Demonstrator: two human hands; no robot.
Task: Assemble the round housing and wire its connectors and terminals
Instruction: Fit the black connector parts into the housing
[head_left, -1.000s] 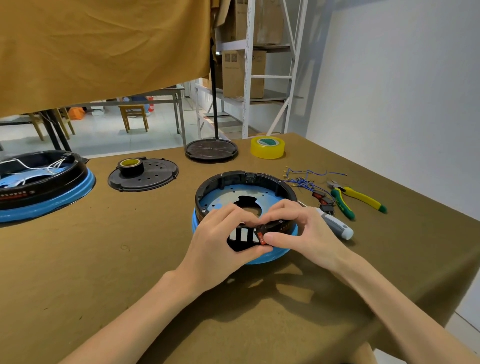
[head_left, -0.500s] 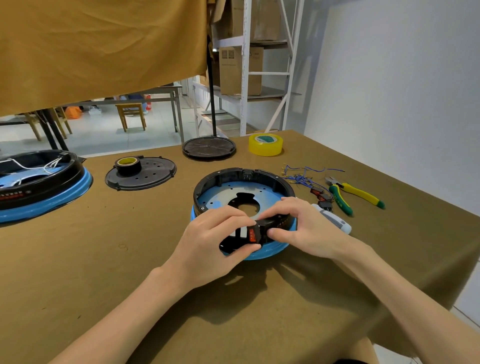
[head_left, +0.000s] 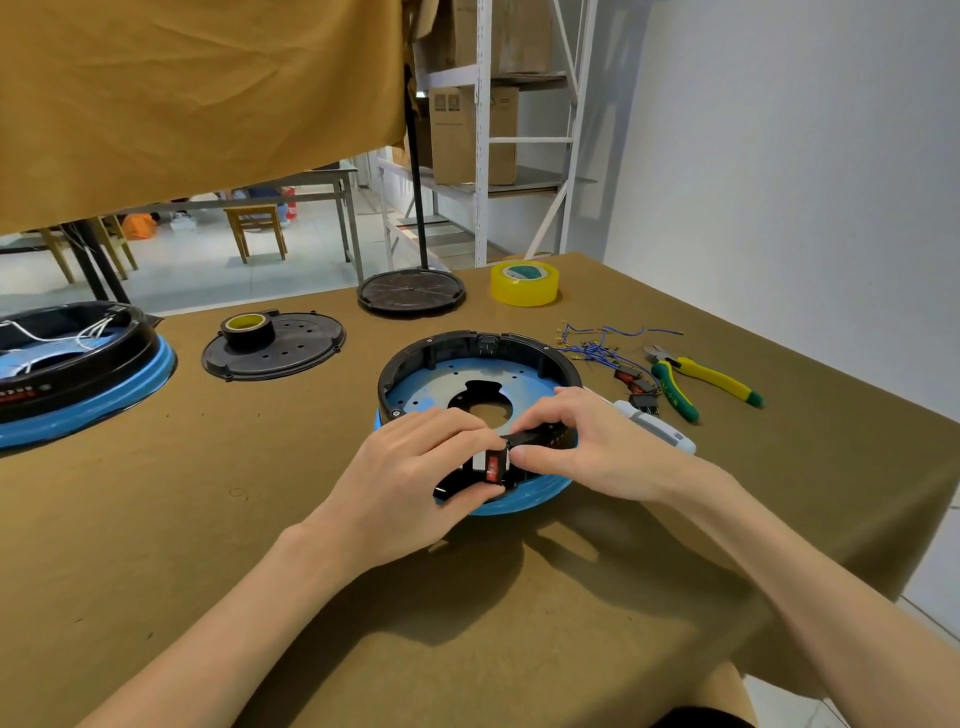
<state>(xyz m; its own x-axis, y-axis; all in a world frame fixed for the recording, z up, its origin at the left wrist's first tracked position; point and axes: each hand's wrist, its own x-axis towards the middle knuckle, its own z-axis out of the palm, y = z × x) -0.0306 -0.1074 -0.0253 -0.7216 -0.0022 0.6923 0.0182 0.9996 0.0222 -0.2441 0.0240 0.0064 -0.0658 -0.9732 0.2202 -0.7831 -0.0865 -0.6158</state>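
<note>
**Switch sits at the near rim, between both hands**

Round housing mid-bench. Left hand and right hand pinch the red switch at its near wall. Strip's long axis runs along the rim; both hands equally near.

Tape: yellow roll, far table edge.
Pliers: green-yellow handles, right side.
Shelving: white rack, cardboard boxes.
Stool: wooden, background floor.
</note>
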